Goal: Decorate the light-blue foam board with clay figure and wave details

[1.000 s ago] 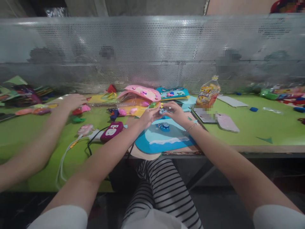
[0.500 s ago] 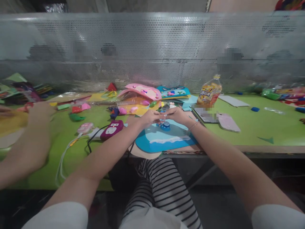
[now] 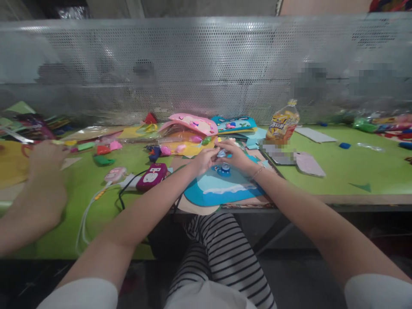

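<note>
White sleeves [image 3: 80, 294] and striped trousers [image 3: 222, 253] sit nearest, and both forearms stretch to the counter [image 3: 337, 180] edge, where a blue felt sheet [image 3: 222, 193] lies with a round blue piece [image 3: 224, 170] on it. Just above that, the left hand [image 3: 203, 159] and right hand [image 3: 237, 156] meet, fingers nipped together on a small pale piece [image 3: 221, 152]. It looks like fiddly fitting work, calling for a steady pinch and careful lining-up over the sheet. Off left, a co-worker's hand [image 3: 46, 156] hovers by yellow felt [image 3: 11, 165]. Farther back are a snack bag [image 3: 283, 122] and a perforated metal screen [image 3: 206, 64].
</note>
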Tool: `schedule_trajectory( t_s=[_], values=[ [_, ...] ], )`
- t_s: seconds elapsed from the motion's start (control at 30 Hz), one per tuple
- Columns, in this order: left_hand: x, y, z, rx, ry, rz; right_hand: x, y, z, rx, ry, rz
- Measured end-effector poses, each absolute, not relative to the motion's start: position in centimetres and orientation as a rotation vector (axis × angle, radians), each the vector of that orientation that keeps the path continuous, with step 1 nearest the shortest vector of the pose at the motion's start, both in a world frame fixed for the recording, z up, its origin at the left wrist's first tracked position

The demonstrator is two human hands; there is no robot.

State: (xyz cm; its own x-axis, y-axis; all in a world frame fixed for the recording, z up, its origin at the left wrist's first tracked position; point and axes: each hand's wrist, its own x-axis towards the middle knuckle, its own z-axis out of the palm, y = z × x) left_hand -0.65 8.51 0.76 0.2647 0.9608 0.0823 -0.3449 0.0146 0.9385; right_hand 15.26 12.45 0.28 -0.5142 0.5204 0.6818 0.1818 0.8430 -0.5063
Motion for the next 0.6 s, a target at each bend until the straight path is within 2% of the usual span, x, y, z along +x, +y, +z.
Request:
schedule_trajectory(
  t_s=[0.33, 0.6],
  values=[
    [-0.61, 8.57, 0.73, 1.262, 0.782, 1.074, 15.38, 12.67, 0.04, -0.623, -2.061, 0.570],
    [-0.54, 7.97, 1.27, 1.486, 0.753, 1.139, 14.70, 12.70, 0.32, -0.703, -1.686, 0.939]
  ],
)
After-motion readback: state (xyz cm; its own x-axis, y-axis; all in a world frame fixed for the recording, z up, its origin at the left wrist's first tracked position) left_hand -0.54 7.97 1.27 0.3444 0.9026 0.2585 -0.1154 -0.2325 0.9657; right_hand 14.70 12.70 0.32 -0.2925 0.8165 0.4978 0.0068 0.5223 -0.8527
